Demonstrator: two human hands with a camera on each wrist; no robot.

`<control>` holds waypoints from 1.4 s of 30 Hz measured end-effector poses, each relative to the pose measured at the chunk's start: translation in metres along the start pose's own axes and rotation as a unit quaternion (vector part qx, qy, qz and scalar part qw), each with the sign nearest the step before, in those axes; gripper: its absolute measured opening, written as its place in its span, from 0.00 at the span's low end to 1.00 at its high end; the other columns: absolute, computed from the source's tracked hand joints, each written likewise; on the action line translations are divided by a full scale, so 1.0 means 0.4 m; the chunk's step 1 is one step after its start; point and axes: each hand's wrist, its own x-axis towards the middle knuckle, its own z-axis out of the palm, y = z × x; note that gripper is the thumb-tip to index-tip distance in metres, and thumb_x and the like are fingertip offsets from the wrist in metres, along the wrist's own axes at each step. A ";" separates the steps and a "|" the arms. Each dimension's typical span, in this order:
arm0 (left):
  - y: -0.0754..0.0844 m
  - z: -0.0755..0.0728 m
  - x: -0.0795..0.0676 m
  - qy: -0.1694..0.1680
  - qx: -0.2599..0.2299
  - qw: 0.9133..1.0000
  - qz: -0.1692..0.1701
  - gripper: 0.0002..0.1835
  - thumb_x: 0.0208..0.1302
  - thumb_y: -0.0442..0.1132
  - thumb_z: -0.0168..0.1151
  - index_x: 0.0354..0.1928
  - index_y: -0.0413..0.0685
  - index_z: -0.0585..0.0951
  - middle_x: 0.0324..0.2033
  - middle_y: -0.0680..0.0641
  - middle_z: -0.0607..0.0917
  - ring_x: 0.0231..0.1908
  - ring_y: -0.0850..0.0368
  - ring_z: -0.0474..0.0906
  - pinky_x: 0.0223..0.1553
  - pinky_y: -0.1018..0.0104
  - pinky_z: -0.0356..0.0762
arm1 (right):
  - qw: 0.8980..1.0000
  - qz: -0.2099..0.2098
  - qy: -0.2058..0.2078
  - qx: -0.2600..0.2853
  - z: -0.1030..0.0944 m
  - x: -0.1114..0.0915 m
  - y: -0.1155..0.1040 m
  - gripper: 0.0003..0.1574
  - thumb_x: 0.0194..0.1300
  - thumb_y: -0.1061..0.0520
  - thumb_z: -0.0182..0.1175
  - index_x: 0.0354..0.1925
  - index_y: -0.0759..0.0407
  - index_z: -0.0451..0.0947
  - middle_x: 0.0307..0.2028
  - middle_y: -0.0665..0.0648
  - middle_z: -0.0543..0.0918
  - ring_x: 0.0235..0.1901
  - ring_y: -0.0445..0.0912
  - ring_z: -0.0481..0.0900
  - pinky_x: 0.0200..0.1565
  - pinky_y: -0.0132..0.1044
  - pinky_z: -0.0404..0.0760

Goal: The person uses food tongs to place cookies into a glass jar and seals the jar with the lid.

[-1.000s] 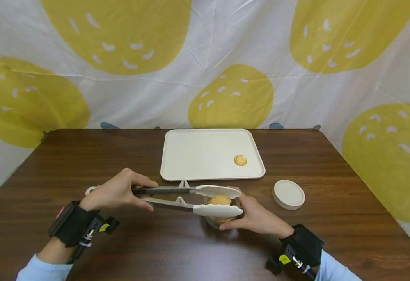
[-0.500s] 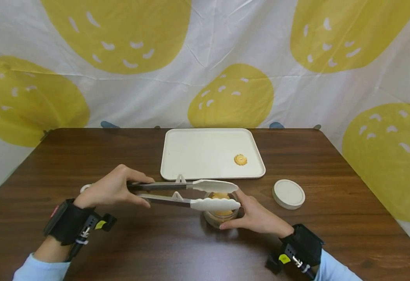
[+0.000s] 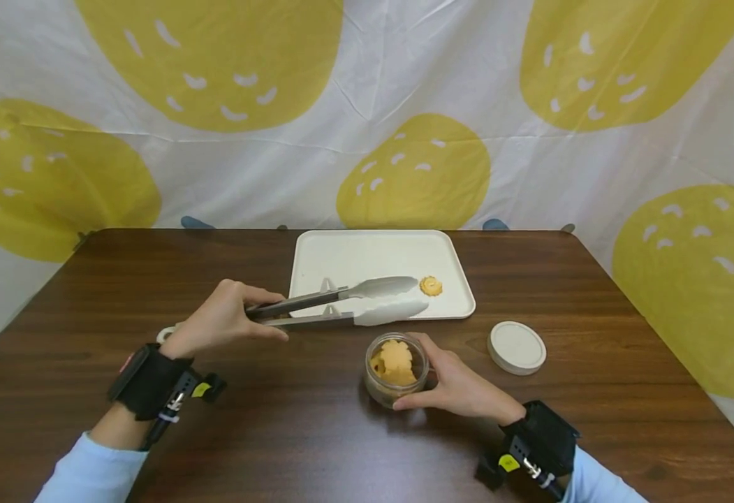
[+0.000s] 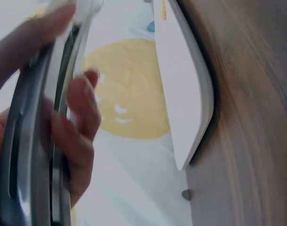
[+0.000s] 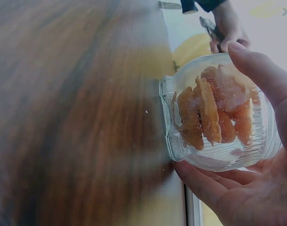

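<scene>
My left hand (image 3: 225,318) grips a pair of tongs (image 3: 392,312) with dark and metal handles and white scalloped tips. The tips stand apart over the front part of the white tray (image 3: 316,255), and nothing shows between them. In the left wrist view, fingers (image 4: 77,136) wrap the metal handles. My right hand (image 3: 457,388) holds a glass jar (image 3: 379,392) by its right side on the table. Several golden cookies (image 3: 397,360) fill the jar; the right wrist view shows them through the glass (image 5: 218,157). One round cookie (image 3: 431,286) lies on the tray, right of the tongs' tips.
A round white lid (image 3: 517,347) lies on the brown wooden table (image 3: 316,447), to the right of the jar. Behind the table hangs a white cloth (image 3: 266,181) with big yellow fruit prints.
The tongs have left the jar's mouth, moving away from me and over the tray's front, their tips still apart. My right hand and the jar have stayed in place.
</scene>
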 end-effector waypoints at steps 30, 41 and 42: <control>-0.007 0.168 0.189 0.034 0.092 0.993 -0.073 0.35 0.32 0.51 0.75 0.45 0.36 0.80 0.41 0.38 0.82 0.42 0.43 0.77 0.41 0.55 0.73 | 1.000 0.015 -0.001 0.003 0.005 -0.004 -0.019 0.49 0.46 0.52 0.69 0.61 0.50 0.54 0.53 0.54 0.70 0.51 0.46 0.69 0.46 0.37 0.73; -0.007 0.188 0.213 0.029 0.080 0.991 -0.100 0.38 0.30 0.52 0.76 0.47 0.39 0.79 0.43 0.39 0.81 0.43 0.43 0.76 0.41 0.56 0.73 | 1.000 0.008 -0.001 -0.012 -0.006 -0.013 -0.092 0.47 0.46 0.56 0.69 0.60 0.59 0.55 0.52 0.57 0.72 0.51 0.48 0.70 0.49 0.41 0.70; -0.006 0.188 0.214 0.027 0.080 0.991 -0.104 0.38 0.29 0.52 0.76 0.47 0.39 0.79 0.43 0.39 0.81 0.44 0.43 0.75 0.41 0.56 0.73 | 1.000 0.009 -0.001 -0.012 -0.006 -0.013 -0.091 0.48 0.46 0.56 0.69 0.60 0.59 0.55 0.52 0.57 0.72 0.51 0.48 0.70 0.49 0.41 0.70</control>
